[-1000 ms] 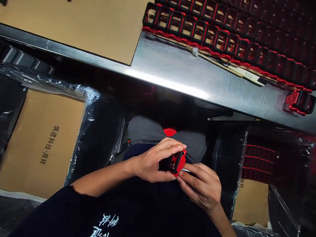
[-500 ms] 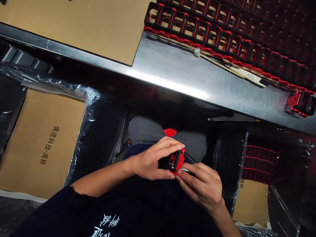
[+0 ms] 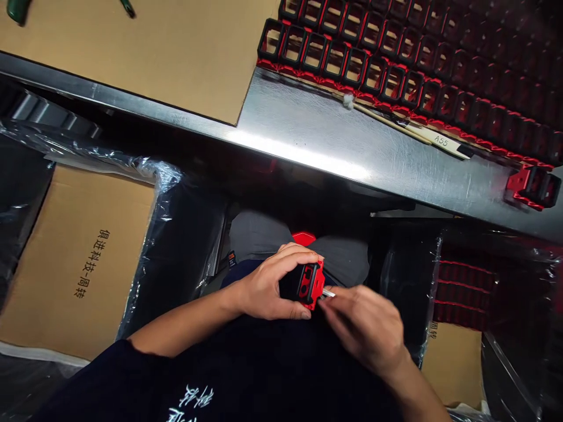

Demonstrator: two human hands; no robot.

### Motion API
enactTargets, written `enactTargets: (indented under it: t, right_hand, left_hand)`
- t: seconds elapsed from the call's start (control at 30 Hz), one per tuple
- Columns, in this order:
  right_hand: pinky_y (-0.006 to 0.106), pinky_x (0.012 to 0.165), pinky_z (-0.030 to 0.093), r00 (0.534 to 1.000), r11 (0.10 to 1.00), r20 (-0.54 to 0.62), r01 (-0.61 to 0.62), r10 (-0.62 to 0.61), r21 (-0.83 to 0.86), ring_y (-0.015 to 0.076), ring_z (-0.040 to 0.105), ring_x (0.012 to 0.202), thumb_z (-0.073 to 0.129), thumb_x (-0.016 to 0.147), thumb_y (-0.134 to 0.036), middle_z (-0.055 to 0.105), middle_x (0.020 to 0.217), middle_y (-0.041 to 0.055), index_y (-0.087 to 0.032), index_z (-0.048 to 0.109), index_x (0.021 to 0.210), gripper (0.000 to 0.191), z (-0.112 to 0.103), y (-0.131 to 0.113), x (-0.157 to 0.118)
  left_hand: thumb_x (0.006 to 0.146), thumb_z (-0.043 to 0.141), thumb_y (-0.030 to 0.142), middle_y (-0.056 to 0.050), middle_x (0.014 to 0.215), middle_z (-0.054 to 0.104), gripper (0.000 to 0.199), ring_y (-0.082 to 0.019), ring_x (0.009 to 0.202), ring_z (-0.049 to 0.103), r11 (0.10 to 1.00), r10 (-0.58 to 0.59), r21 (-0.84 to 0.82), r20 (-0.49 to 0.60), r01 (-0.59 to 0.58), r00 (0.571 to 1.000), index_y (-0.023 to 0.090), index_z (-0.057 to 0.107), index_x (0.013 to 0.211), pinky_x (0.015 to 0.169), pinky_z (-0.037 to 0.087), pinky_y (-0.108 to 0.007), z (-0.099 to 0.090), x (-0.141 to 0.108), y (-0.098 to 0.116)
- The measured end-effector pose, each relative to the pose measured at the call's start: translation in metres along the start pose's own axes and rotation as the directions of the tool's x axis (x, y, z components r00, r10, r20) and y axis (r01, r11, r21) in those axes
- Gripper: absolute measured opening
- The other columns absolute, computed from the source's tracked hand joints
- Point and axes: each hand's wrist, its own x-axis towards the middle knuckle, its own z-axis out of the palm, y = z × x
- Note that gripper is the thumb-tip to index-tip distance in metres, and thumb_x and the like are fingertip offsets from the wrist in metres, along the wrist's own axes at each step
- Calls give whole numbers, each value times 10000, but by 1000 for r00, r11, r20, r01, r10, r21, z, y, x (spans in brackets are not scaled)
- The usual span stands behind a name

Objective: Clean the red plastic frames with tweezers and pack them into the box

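Observation:
My left hand (image 3: 264, 286) is closed around a small red and black plastic part (image 3: 317, 285), thumb on its near end and fingers on its far end. The part sits above my lap, its openings facing my palm side. My right hand (image 3: 373, 328), partly blurred, pinches a thin silvery metal tool (image 3: 328, 293). The tool's visible length lies at the red right side of the part; whether its tip touches or enters the part, I cannot tell. My fingers hide the rest of the tool.
Rows of red and black frames (image 3: 356, 64) stand on the metal table (image 3: 303, 129), beside a cotton-tipped stick (image 3: 387, 121) and a strip marked A55 (image 3: 441, 140). One similar part (image 3: 533, 186) stands alone at right. Plastic-lined boxes with cardboard (image 3: 83, 258) flank my lap.
The part has turned in my left hand, showing more of its openings. My right hand has shifted slightly right, away from the part, with the metal tool. The camera view has tilted a little.

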Motion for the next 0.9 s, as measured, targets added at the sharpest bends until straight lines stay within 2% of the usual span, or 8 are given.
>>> enactTargets:
  t: [0.2, 0.3, 0.4, 0.5, 0.6, 0.7, 0.77, 0.9]
  right_hand:
    - [365, 673, 563, 853, 858, -468, -406, 232, -315, 197, 670, 677, 793, 855, -408, 777, 911, 74, -191, 729, 1032, 287, -34, 84, 69]
    - [469, 880, 535, 841, 813, -453, -472, 298, -341, 264, 688, 864, 773, 871, -378, 767, 950, 96, -195, 722, 1053, 263, -50, 118, 108]
    - [506, 963, 502, 849, 861, -466, -413, 247, -297, 304, 674, 1027, 749, 892, -384, 754, 1127, 107, -236, 715, 1096, 254, -47, 114, 113]
    - [450, 824, 554, 736, 908, -614, -413, 285, -73, 270, 704, 891, 735, 894, -388, 772, 1010, 94, -219, 746, 1035, 221, -22, 83, 82]
    - [338, 626, 568, 778, 712, -112, -495, 619, 497, 201, 708, 670, 735, 876, -441, 776, 771, 52, -199, 757, 930, 248, 9, 48, 40]
    - [287, 565, 559, 728, 270, 460, -642, 509, 717, 176, 705, 593, 742, 853, -487, 770, 703, 41, -178, 754, 1056, 370, 32, 22, 14]
    - [292, 608, 578, 696, 145, 501, -646, 515, 749, 171, 714, 599, 749, 850, -463, 763, 676, 29, -173, 759, 1059, 358, 38, 11, 9]
    - [294, 656, 597, 636, 190, 419, -668, 648, 720, 173, 737, 650, 755, 838, -360, 788, 739, 34, -183, 777, 1008, 246, 34, -1, 12]
  left_hand:
    - [790, 802, 454, -153, 1327, 584, 711, -302, 1255, 587, 988, -41, -151, -177, 14, 983, 232, 518, 1403, 1085, 505, -484, 9, -5, 0]
    - [743, 826, 378, -158, 1342, 579, 723, -314, 1255, 585, 999, -51, -3, -214, 52, 976, 224, 523, 1381, 1087, 511, -497, 10, -5, 11]
    - [717, 835, 335, -152, 1289, 606, 707, -315, 1185, 609, 977, -100, 163, -211, 136, 972, 214, 542, 1349, 1026, 547, -503, 6, -5, 25]
    - [732, 841, 352, -146, 1242, 629, 708, -310, 1127, 618, 964, -102, 223, -197, 146, 975, 210, 543, 1358, 977, 559, -520, 3, -5, 31]
    - [758, 844, 477, -149, 1273, 639, 777, -320, 1176, 601, 988, -66, 126, -185, 90, 980, 239, 513, 1420, 1025, 526, -546, 4, -7, 22]
    - [840, 770, 517, -146, 1371, 605, 849, -303, 1254, 580, 1000, -23, -21, -166, 20, 986, 309, 356, 1552, 1089, 487, -542, 9, -12, 6]
    - [878, 743, 457, -153, 1432, 560, 852, -296, 1297, 560, 999, 28, -36, -132, -33, 991, 323, 289, 1587, 1090, 497, -529, 12, -15, -1]
    - [855, 744, 259, -194, 1423, 536, 799, -294, 1313, 557, 982, 178, 91, -113, -168, 978, 209, 357, 1552, 1056, 549, -487, 15, -16, -6]
